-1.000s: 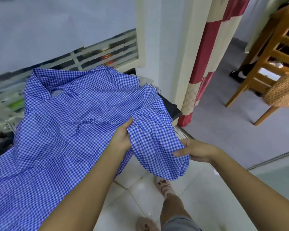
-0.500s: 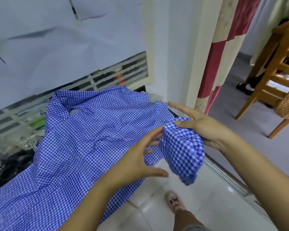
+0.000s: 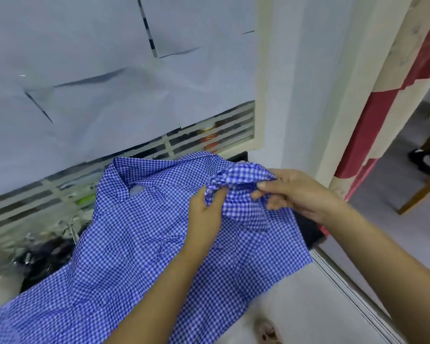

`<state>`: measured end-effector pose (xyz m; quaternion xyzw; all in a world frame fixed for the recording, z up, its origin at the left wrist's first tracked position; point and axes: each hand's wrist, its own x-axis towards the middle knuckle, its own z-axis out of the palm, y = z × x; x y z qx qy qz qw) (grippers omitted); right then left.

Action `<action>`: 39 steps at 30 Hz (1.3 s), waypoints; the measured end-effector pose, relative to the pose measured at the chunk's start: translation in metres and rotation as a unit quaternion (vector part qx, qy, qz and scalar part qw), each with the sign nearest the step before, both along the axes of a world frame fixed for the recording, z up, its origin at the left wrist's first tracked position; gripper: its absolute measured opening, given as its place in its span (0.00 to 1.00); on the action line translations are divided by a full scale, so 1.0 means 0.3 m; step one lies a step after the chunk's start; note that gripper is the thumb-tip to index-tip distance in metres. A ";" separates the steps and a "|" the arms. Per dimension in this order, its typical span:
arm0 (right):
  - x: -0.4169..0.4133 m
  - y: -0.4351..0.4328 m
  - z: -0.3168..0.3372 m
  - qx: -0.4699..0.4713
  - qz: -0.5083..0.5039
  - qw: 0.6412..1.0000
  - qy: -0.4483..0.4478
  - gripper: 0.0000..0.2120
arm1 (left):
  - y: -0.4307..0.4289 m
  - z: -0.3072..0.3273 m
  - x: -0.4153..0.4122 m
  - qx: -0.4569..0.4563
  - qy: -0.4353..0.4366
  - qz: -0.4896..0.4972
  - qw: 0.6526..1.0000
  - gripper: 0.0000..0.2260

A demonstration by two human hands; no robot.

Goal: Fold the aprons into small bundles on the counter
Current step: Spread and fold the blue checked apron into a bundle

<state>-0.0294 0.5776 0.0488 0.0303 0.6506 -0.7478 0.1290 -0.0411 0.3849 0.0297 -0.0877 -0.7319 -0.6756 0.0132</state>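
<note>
Apron [image 3: 134, 244]: blue-white gingham, thin woven cloth with soft creases. It is spread over the dark tabletop [image 3: 308, 230], and its near edge hangs past it toward 5 o'clock. The 2 o'clock corner is lifted and gathered into a puffy lobe. Left hand [image 3: 205, 214] pinches the lobe's near edge. Right hand [image 3: 298, 192], at 3 o'clock of the lobe, pinches its top between thumb and fingers. My read: the corner is held up so it can be turned inward for a first fold, bundle barely started. Collared neck opening [image 3: 137, 189] at 11. Beyond that, a slatted grille [image 3: 209, 135] at 12 and a red-cream curtain [image 3: 382, 115] at 2.
</note>
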 end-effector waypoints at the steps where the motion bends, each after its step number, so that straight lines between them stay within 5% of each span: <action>1: -0.048 0.020 -0.014 0.105 0.001 0.994 -0.003 0.15 | 0.005 0.010 -0.064 0.015 -0.050 0.003 0.999 0.08; 5: -0.209 0.104 -0.149 0.342 0.017 0.939 -0.040 0.17 | 0.025 0.014 -0.292 0.064 -0.182 0.008 0.981 0.06; 9: -0.311 0.140 -0.312 0.419 0.157 0.892 -0.073 0.28 | 0.006 -0.052 -0.485 0.119 -0.281 0.027 0.952 0.08; 13: -0.407 0.181 -0.414 0.409 0.164 0.892 -0.101 0.15 | -0.032 -0.162 -0.598 -0.074 -0.244 0.120 0.959 0.11; 18: -0.504 0.202 -0.449 0.535 0.238 0.804 -0.102 0.13 | -0.119 -0.279 -0.672 -0.257 -0.165 0.145 0.941 0.08; 23: -0.558 0.106 -0.495 0.495 0.015 0.866 0.076 0.15 | -0.179 -0.270 -0.700 -0.300 -0.172 0.179 0.921 0.06; 25: -0.587 0.034 -0.504 0.460 0.033 0.870 0.174 0.16 | -0.237 -0.235 -0.706 -0.291 -0.130 0.253 0.914 0.04; 28: -0.603 -0.060 -0.503 0.431 0.122 0.856 0.257 0.20 | -0.356 -0.197 -0.712 -0.298 -0.071 0.355 0.883 0.20; 33: -0.631 -0.198 -0.495 0.443 0.244 0.831 0.232 0.31 | -0.503 -0.239 -0.683 -0.461 -0.158 0.334 0.807 0.49; 39: -0.643 -0.265 -0.490 0.510 0.282 0.797 0.157 0.37 | -0.620 -0.303 -0.667 -0.463 -0.282 0.325 0.775 0.42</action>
